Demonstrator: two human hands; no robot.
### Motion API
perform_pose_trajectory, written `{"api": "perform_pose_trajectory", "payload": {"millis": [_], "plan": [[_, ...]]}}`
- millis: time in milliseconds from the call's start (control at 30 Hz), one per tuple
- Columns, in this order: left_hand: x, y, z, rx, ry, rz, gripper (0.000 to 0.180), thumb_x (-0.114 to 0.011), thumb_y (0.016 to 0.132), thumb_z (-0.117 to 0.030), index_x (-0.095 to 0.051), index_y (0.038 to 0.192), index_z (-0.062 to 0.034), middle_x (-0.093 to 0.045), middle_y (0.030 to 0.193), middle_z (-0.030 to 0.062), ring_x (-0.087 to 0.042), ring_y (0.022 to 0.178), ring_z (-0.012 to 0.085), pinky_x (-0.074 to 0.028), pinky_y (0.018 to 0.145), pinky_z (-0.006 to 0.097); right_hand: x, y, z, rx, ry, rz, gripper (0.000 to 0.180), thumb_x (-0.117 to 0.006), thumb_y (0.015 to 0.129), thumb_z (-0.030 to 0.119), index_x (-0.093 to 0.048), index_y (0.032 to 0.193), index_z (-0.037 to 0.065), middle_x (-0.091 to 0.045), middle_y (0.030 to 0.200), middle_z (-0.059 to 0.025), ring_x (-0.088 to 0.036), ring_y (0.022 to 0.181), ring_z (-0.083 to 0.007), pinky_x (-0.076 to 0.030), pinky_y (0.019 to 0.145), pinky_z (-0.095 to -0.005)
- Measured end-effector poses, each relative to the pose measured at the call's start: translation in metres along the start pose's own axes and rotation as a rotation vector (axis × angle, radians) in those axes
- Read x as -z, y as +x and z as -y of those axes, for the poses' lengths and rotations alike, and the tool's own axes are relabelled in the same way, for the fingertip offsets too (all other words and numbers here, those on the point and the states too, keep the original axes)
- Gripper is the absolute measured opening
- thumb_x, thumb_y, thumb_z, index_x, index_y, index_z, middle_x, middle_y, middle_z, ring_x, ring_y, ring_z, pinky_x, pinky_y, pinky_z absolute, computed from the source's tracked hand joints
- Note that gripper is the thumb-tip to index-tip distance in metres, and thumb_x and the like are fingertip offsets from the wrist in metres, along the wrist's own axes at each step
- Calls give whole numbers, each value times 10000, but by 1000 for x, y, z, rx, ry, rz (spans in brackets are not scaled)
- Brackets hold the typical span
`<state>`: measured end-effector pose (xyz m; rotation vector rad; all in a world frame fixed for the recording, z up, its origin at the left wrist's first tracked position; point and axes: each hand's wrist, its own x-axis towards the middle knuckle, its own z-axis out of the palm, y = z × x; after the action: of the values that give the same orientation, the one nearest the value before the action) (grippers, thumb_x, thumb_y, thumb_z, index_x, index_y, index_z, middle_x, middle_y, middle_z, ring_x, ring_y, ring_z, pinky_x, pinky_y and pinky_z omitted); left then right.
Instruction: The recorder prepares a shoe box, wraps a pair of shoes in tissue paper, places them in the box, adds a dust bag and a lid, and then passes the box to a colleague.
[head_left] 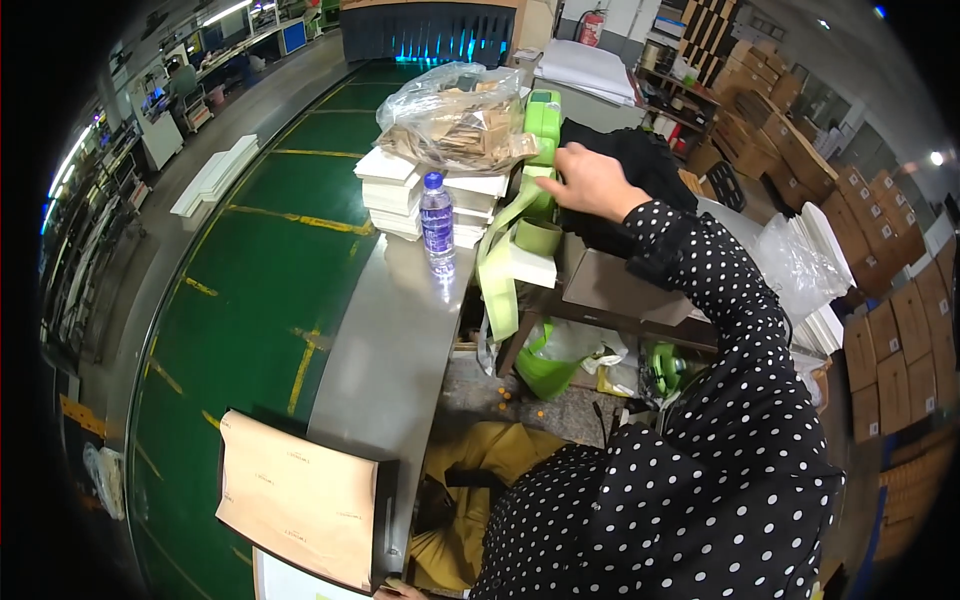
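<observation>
My right hand [598,183] reaches out at the upper middle, thumb apart from the bent fingers, beside a bright green device [543,118]. Its thumb is at a pale green strip [497,285], which hangs down past a green roll [537,237]; I see nothing held. Only a little of my left hand [400,591] shows at the lower edge, next to the corner of a dark-edged open box lined with tan printed paper [300,495]. Its fingers are mostly cut off. Under that box lies a white panel [290,578].
A green conveyor belt [260,260] runs along the left, edged by a metal ledge [375,330]. On the ledge stand a water bottle [437,215], white box stacks [390,190] and a clear bag of brown cardboard pieces [460,115]. Black cloth [630,160] lies beyond my right hand.
</observation>
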<state>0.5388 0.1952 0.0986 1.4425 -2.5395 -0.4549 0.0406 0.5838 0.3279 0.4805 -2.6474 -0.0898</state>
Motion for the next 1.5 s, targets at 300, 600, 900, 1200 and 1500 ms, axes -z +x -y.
{"api": "perform_pose_trajectory", "payload": {"millis": [300, 600, 900, 1200, 1500], "plan": [[-4, 2, 6, -113, -26, -111, 437, -521, 963, -424, -567, 811, -17, -581, 772, 186, -571, 692, 349, -493, 658, 446, -40, -23, -62, -475, 307, 23, 558, -629, 896, 490, -519, 1139, 0, -699, 888, -200, -700, 839, -360, -527, 770, -427], [-1, 1, 5, -112, -67, -95, 446, -522, 963, -439, -555, 759, -44, -559, 739, 175, -559, 679, 358, -479, 656, 458, -43, -27, -64, -723, 625, 79, 395, -616, 904, 333, -644, 1041, -36, -693, 753, -127, -685, 599, -190, -573, 564, -325], [-7, 2, 7, -105, -95, -68, 474, -508, 962, -456, -553, 760, -30, -577, 732, 185, -569, 660, 358, -477, 639, 463, -45, -24, -79, -697, 638, 109, 256, -540, 889, 185, -650, 803, -31, -648, 670, -104, -653, 570, -200, -546, 551, -318], [-11, 1, 23, 27, -129, 6, 441, -541, 948, -453, -614, 864, -26, -637, 832, 211, -623, 733, 323, -514, 707, 449, -2, 9, -17, -506, 1749, 64, 142, -615, 917, 166, -654, 892, 32, -622, 793, -20, -603, 686, -129, -489, 636, -263], [-24, 3, 35, -67, 35, -171, 250, -649, 872, -296, -628, 916, -50, -658, 859, 151, -641, 748, 376, -518, 662, 472, -24, 41, 157, 362, 1506, 123, 237, -578, 934, 32, -629, 1161, -15, -641, 1127, -98, -615, 1057, -189, -477, 954, -298]]}}
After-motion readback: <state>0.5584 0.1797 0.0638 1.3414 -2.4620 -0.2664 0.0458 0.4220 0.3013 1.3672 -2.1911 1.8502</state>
